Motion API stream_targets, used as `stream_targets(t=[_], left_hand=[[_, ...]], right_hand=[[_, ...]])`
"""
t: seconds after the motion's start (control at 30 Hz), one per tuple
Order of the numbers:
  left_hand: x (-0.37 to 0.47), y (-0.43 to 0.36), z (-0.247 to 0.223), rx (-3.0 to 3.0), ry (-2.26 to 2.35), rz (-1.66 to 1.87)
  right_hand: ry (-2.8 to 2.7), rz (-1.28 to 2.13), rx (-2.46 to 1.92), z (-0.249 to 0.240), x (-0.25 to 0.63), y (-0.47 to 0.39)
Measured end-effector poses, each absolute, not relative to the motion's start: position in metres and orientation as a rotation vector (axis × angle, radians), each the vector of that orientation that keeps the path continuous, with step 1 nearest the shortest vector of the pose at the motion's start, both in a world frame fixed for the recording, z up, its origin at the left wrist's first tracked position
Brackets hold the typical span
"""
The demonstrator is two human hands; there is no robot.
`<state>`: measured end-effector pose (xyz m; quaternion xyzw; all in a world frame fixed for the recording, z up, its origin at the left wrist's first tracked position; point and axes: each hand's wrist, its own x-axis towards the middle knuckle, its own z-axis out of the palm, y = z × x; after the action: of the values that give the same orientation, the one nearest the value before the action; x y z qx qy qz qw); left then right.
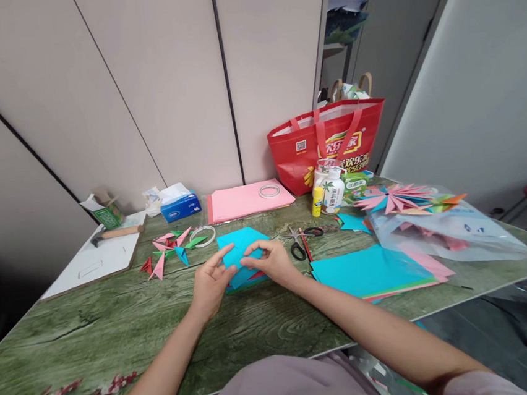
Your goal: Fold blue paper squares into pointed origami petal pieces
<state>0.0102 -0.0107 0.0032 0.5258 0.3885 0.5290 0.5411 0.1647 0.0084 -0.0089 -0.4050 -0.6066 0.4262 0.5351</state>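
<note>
Left hand: the left hand (210, 284) is at the blue sheet's left side, thumb and index finger spread over its face; whether other fingers pinch from behind is hidden.
Right hand: the right hand (274, 261) has thumb and index finger drawn close together on the paper, apparently pinching it.
Blue sheet: the blue sheet (242, 235) is between the hands, above the middle of the desk (108, 324), with more coloured paper showing at its lower edge. It should be very light, fairly crisp but easy to bend, and prone to stray creases; opposite edges make the best hold, with flat fingertips and little pressure.
Paper stack: the paper stack (368, 271), to the right, probably slides apart unless lifted by a whole edge.
Folded pieces: the folded pieces (158, 268), to the left, have thin points that would crush; their thicker folds suit a light pinch.
</note>
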Motion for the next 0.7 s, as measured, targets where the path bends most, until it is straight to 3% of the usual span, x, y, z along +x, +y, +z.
stream_targets(t=[0.23,0.53,0.7], left_hand=[[0.009,-0.008,-0.001,1.272,0.912,1.247],[0.01,-0.01,0.004,1.212,0.922,1.24],[0.009,-0.009,0.007,1.202,0.927,1.283]], right_hand=[[-1.408,1.175,-0.952,-0.013,0.161,0.006],[-1.465,0.973,-1.004,-0.017,0.163,0.015],[-1.395,1.182,-0.894,-0.017,0.164,0.019]])
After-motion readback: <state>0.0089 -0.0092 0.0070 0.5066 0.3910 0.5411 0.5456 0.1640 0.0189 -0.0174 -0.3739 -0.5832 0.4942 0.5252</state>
